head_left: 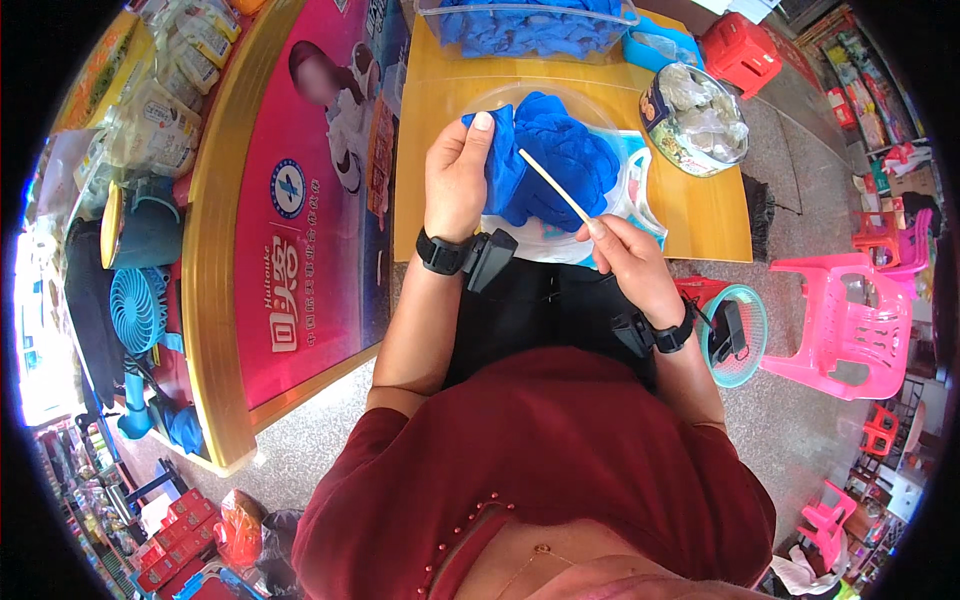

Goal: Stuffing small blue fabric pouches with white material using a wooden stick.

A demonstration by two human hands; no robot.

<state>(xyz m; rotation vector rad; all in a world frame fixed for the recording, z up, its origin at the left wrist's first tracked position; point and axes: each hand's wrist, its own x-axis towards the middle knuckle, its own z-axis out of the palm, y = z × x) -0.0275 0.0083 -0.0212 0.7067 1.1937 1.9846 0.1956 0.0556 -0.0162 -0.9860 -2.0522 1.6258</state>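
Observation:
My left hand [458, 180] is closed on a blue cloth piece [506, 160], with the thumb pressed on its upper edge. In my right hand [632, 262] a thin pale wooden stick [555, 187] is pinched between thumb and fingers. The stick slants up and left, its far tip by the held cloth; whether it touches is unclear. Between the hands lies a heap of crumpled blue cloth [572, 160] in a shallow clear tray or bowl. Under its right side spreads a white and light-blue plastic bag [638, 195].
On the yellow table [440, 82] stand a clear bin [428, 22] of blue cloth, a blue container [665, 38] and a round tin [655, 118] holding plastic bags. A red stool [740, 52], pink chair [850, 290] and teal basket [735, 372] are right; a pink-fronted counter [225, 240] is left.

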